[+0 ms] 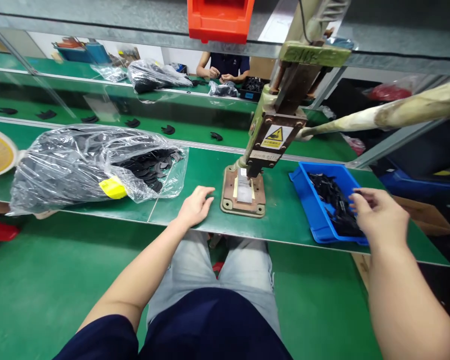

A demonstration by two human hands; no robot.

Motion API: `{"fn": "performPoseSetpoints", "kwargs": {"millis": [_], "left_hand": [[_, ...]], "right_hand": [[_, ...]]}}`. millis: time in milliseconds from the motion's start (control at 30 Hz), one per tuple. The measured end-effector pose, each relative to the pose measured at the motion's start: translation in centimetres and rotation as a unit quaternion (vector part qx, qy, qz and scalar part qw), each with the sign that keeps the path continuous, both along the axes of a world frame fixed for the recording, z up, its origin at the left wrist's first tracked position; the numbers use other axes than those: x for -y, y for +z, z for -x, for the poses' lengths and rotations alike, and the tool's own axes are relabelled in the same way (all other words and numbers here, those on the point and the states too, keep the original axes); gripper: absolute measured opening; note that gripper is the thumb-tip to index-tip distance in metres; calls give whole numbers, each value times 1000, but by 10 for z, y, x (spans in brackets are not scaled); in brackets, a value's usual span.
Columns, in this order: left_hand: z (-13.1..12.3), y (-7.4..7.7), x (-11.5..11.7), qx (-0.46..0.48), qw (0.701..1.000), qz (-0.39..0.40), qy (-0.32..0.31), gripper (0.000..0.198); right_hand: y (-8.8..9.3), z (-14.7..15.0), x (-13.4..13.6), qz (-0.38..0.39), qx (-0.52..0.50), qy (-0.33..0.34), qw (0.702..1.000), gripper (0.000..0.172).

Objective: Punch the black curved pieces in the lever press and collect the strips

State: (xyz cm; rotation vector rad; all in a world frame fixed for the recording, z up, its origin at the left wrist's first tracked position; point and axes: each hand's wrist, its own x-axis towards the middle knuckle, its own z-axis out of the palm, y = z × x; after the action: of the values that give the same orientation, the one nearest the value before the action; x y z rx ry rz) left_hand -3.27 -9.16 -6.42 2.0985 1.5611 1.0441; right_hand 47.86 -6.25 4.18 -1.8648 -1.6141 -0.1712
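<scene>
Through the head camera I have a blue bin (pixel 310 212) on the right side of the green table (pixel 281 220), tilted slightly in view and holding a loose heap of black pieces (pixel 324 187). My right hand (pixel 377 212) is over the bin's right edge, thumb and fingers drawn close together; a small dark bit shows at the fingertips, but I cannot tell whether they grip it. My left hand (pixel 197 206) rests at the table's front edge, fingers loosely curled, thumb apart, with nothing visible in it. Between my hands stands the press (pixel 272 135), a grey metal plate (pixel 244 192) on its base. Left of my left hand lies a big clear plastic bag (pixel 67 160), mouth facing right, full of curved black parts (pixel 146 167), with a yellow label (pixel 112 187) on its front. Behind the table, a row of black parts (pixel 167 130) lies spaced out along a green strip (pixel 195 122). An orange bin (pixel 221 22) sits on the shelf above, its contents out of sight. Farther back, near a co-worker's hands (pixel 228 78), a dark crate (pixel 248 95) holds black items too small to make out.
</scene>
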Motion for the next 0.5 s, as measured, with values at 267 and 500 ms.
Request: {"fn": "performPoseSetpoints", "kwargs": {"millis": [267,500], "left_hand": [[-27,22,29,99,993,-46,-39,27],[-51,41,73,125,970,-102,-180,24]], "right_hand": [[-39,173,68,40,-84,327,940,60],[-57,235,93,33,-116,469,875,73]]}}
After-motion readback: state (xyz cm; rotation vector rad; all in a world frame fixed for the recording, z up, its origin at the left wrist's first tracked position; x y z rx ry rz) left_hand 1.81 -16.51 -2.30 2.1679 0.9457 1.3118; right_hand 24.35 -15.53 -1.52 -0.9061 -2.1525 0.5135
